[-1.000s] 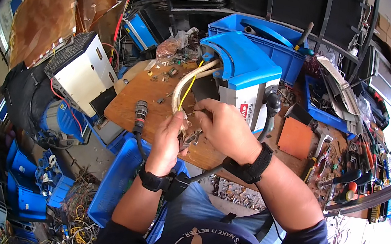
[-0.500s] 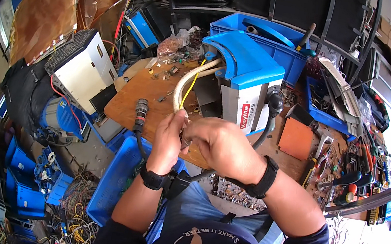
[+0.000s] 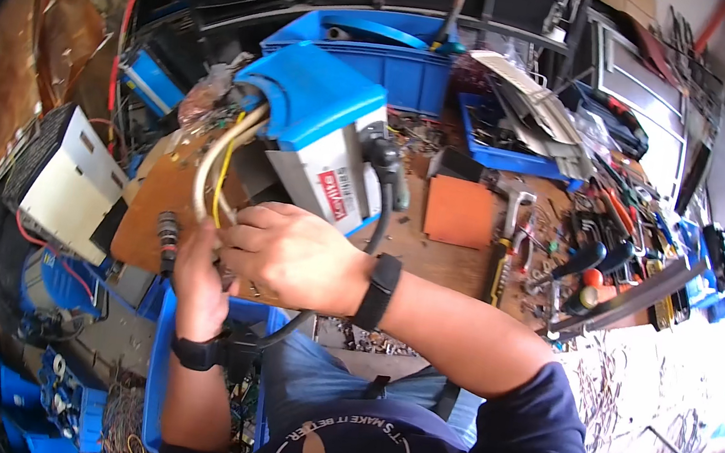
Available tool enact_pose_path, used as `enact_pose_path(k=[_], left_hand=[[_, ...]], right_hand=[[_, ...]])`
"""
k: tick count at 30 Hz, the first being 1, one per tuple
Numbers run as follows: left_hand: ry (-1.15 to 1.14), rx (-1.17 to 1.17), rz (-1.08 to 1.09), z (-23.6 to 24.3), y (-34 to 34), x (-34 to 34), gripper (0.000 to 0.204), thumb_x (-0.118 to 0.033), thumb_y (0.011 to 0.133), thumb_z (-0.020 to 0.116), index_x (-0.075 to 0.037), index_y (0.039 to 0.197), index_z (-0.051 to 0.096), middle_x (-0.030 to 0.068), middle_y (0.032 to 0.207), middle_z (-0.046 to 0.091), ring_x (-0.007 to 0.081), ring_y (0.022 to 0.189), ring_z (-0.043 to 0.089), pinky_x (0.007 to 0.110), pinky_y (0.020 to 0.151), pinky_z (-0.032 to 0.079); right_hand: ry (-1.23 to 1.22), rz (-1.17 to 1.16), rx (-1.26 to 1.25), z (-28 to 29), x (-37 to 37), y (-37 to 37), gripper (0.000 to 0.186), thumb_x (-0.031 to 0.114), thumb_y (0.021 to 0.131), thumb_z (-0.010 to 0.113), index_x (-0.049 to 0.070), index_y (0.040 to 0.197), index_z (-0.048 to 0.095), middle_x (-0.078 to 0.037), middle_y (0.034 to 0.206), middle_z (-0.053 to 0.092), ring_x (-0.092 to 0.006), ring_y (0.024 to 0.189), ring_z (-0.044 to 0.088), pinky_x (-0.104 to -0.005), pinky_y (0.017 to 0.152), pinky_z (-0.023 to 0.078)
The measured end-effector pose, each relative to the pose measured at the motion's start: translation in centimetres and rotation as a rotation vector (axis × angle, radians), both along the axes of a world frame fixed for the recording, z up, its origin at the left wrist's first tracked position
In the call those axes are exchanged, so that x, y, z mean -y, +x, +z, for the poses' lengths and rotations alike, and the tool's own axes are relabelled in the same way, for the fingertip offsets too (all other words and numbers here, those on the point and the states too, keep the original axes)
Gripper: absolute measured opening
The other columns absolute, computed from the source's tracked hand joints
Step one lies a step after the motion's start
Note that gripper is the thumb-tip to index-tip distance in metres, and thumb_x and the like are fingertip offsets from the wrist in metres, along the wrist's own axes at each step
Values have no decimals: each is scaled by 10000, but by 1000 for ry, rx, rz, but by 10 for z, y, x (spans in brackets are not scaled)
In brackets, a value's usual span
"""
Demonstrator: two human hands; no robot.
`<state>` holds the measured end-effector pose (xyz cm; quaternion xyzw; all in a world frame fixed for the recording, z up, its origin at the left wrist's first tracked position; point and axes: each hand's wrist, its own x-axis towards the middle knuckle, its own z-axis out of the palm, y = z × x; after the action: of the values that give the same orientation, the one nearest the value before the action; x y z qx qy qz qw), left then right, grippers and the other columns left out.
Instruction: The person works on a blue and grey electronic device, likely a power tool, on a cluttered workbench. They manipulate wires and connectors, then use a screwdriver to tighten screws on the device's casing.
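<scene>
A machine with a blue top and grey sides (image 3: 325, 96) stands on the wooden bench. From its left side a pair of thick cream cables (image 3: 206, 172) and a thin yellow wire (image 3: 222, 177) curve down to my hands. My left hand (image 3: 201, 283) is closed around the lower part of the cream cables. Against its fingers lies my right hand (image 3: 289, 253), curled shut; its fingertips and whatever they pinch are hidden. Just left of the left hand is a black round cable connector (image 3: 166, 236). A black plug (image 3: 382, 151) sits on the machine's right side.
An orange-brown square plate (image 3: 459, 212) lies right of the machine, beside a hammer (image 3: 514, 202) and several hand tools (image 3: 604, 251). Blue crates (image 3: 380, 71) stand behind. On the left is a white metal case (image 3: 77, 177). A blue bin (image 3: 158, 383) stands below my left forearm.
The view has swung right, so the bench and machine sit farther left in the picture. My right hand has turned more back-up over the left hand's fingers; both stay together at the cables.
</scene>
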<state>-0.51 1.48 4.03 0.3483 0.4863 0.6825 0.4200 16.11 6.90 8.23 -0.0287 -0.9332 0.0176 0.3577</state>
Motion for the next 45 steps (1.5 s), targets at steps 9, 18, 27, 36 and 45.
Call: enact_pose_path(k=[9,18,27,36,45], left_hand=[[-93,67,176,1,9,-9,254,-320,974,481,-130,808,505,-17,567,459,88,387,402,230,339,284],[-25,-20,93,-27,-16,-16,320,-405,973,484,-146,786,482,-32,532,390,52,389,321,218,368,236],[-58,18,-33,2,-3,-5,292,-301,978,494,-87,782,457,15,652,402,98,520,363,227,453,332],[-50,-40,-50,12,2,-5,303,-344,957,524,-97,792,460,25,626,418,127,481,356,254,435,326],[-81,-34,20,11,13,-8,305,-342,945,534,-105,765,464,36,597,423,151,469,383,264,432,328]], right_hand=[[-418,-338,-389,4,36,67,191,30,836,527,10,1015,591,-155,923,579,-324,899,561,-400,777,456],[-1247,-470,109,-25,164,294,235,163,969,523,-38,1049,616,-168,974,646,-255,878,617,-329,774,484],[-1020,-1804,-362,-80,192,522,293,237,877,594,-46,875,666,-106,682,647,-173,635,591,-335,624,483],[-684,-1828,26,-99,4,593,243,153,805,531,-23,839,695,-246,898,663,-377,890,646,-425,800,516],[-589,-1802,247,-137,-35,640,205,103,797,542,-1,873,701,-216,961,672,-347,936,649,-391,823,523]])
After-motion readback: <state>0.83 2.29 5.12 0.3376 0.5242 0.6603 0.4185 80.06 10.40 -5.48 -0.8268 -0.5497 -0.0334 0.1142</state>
